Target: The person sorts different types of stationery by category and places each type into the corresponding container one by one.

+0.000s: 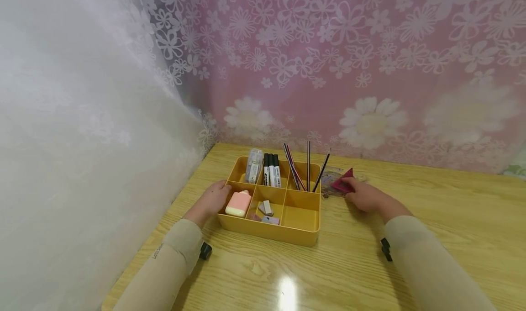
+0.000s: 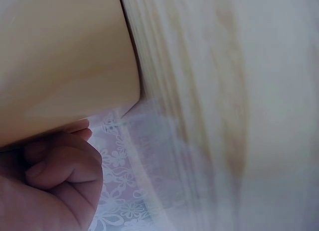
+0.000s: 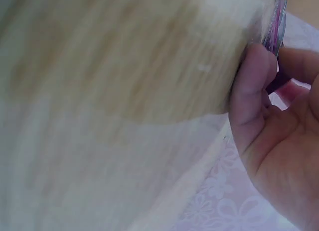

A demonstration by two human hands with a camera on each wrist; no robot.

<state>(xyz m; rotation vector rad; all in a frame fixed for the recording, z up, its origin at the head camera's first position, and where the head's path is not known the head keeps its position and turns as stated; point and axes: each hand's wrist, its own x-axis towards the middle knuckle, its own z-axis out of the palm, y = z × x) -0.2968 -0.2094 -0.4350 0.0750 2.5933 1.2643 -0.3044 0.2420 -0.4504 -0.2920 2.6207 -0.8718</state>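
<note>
My left hand (image 1: 215, 197) holds the left side of a yellow desk organizer (image 1: 267, 231); in the left wrist view its fingers (image 2: 75, 161) curl against the outer wall. With my right hand (image 1: 363, 194) I pinch a magenta triangular piece (image 1: 343, 181) just right of the organizer. Thin clear sheets with purple marks (image 1: 328, 179) lie beside that piece on the table, their kind unclear. In the right wrist view, curled fingers (image 3: 249, 86) partly hide the magenta piece and thin purple edges (image 3: 275, 29).
Inside the organizer are a clear plastic case (image 1: 254, 167), black-capped markers (image 1: 271, 171), several pencils (image 1: 308, 167), a pink-and-cream bottle (image 1: 238, 203) and small erasers (image 1: 268, 208). The wooden table (image 1: 255, 270) meets a pink floral curtain (image 1: 312, 96) behind and white fabric (image 1: 82, 142) on the left.
</note>
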